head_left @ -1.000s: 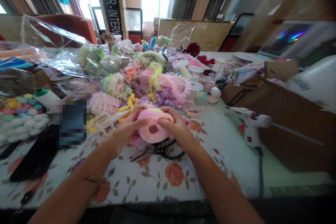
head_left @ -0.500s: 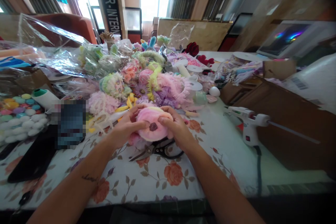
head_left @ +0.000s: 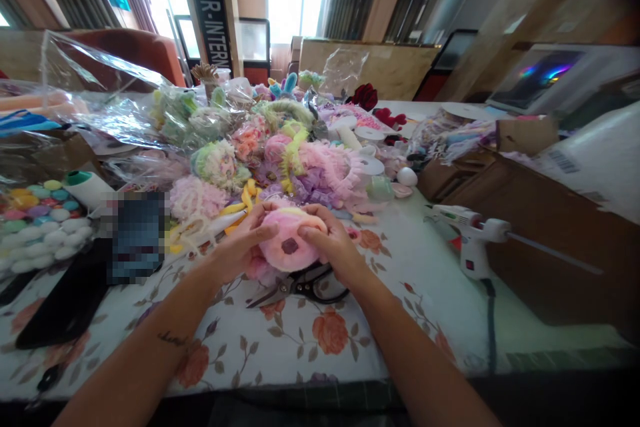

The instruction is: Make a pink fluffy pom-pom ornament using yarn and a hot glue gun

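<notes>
Between my two hands is a round, fluffy pink plush piece with a dark brownish patch in its middle and some pale yellow at the top. My left hand grips its left edge, thumb on the front and fingers behind. On the opposite edge my right hand holds it the same way, its thumb pressed close to the patch. Just below, a pair of scissors with black handles lies on the flowered tablecloth, partly covered by the plush piece and my right hand. More pink fluff shows beneath the piece.
A heap of fluffy pastel yarn and trims lies beyond my hands. At the right, a white glue gun with a glue stick stands by a cardboard box. Pompoms and a dark flat object are at the left.
My left thumb has shifted up and left, off the dark patch. More of the patch now shows, and the plush piece has tilted slightly. Both hands keep their hold.
</notes>
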### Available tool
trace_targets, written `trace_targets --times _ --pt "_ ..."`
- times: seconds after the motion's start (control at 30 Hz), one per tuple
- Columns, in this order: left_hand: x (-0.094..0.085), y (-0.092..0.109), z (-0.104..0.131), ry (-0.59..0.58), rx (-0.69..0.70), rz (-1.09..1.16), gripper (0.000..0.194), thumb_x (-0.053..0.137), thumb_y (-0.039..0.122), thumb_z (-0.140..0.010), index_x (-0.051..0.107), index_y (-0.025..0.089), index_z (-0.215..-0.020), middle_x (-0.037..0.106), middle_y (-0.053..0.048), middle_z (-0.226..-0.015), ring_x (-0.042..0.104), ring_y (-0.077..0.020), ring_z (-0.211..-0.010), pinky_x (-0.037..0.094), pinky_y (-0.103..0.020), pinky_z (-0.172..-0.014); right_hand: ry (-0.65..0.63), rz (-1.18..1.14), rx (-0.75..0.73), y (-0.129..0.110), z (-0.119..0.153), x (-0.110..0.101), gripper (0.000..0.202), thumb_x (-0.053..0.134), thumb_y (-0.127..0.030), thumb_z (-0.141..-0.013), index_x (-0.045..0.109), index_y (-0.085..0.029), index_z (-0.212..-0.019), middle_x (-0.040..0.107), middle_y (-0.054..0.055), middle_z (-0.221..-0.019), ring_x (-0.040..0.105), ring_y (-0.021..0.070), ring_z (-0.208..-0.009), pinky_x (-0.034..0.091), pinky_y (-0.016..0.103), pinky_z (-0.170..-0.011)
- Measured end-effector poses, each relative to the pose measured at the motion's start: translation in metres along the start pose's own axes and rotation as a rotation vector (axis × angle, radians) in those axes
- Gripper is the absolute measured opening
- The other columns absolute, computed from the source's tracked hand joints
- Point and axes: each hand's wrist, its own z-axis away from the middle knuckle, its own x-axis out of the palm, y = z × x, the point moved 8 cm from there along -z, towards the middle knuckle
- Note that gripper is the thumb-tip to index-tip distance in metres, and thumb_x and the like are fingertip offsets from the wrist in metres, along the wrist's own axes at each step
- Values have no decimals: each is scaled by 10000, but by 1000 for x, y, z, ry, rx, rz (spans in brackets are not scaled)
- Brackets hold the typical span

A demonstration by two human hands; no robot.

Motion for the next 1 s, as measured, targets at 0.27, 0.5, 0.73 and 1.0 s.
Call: trace_targets --times 0.27,0.5,0.73,1.0 --pt "2 1 2 59 22 -145 620 886 409 -704 511 227 -1164 629 15 -867 607 -121 -703 468 -202 -592 -20 97 -43 -3 -1 4 450 692 -465 -695 580 -222 -1056 545 4 -907 536 215 -881 410 330 -760" --pt "4 -2 2 70 -17 -49 554 889 318 -701 531 243 -1117 623 34 -801 617 -119 -688 493 -221 -652 -35 106 -83 -7 1 7 403 696 -425 -689 599 -228 -1027 567 11 -969 552 227 -952 425 346 -831" --pt "2 -6 1 -8 -33 20 759 903 555 -632 563 223 -1223 654 -14 -867 595 -139 -638 446 -239 -557 -18 42 -25 0 0 3 381 730 -431 -723 604 -237 -1025 574 -6 -900 562 214 -899 438 319 -771" --pt "1 -3 1 36 8 -46 672 904 425 -687 579 225 -1241 643 0 -847 611 -142 -707 484 -232 -621 -18 49 -34 -1 1 4 384 720 -428 -723 603 -229 -1029 568 -5 -896 557 214 -899 432 320 -774"
